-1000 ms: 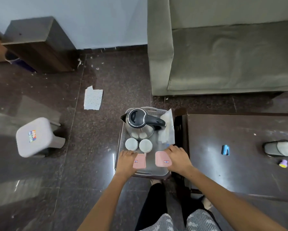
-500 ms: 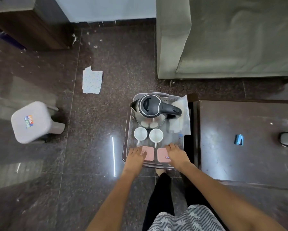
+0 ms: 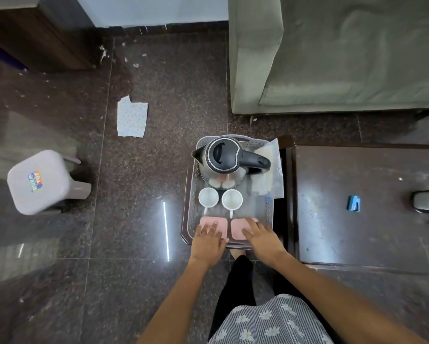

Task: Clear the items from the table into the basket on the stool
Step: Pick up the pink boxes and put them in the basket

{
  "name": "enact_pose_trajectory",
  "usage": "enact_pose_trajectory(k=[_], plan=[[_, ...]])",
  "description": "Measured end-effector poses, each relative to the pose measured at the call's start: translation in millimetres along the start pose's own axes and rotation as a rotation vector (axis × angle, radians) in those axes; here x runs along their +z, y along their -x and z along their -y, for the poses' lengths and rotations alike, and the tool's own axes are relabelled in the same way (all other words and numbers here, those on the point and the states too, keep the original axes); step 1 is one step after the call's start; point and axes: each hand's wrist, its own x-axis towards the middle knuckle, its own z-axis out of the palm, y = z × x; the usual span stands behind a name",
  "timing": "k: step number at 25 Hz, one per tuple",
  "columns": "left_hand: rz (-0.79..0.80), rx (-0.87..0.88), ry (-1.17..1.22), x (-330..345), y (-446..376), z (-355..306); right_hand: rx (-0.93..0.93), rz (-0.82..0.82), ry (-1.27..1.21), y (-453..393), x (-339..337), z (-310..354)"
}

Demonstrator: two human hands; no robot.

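Head view: left hand (image 3: 206,242) and right hand (image 3: 262,238) rest flat, fingers spread, on pink coasters (image 3: 239,228).

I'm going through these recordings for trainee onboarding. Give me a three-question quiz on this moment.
1. True or false: the kettle stands in the basket.
2. How many white cups sit between the kettle and the pink coasters?
3. What lies on the table nearest the basket? A) blue clip B) white cup C) kettle

Key
1. True; its spout points left, its handle right.
2. Two, side by side, both upright.
3. A, the blue clip. The left hand and right hand rest flat on the coasters, one on each.
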Motion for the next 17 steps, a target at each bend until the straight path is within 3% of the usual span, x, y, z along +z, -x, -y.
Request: enact_pose_trajectory(k=[17], plan=[[0.072, -0.126, -0.028, 6.2, 2.9, 16.7, 0.094, 0.043, -0.091, -14.8, 0.2, 30.9]])
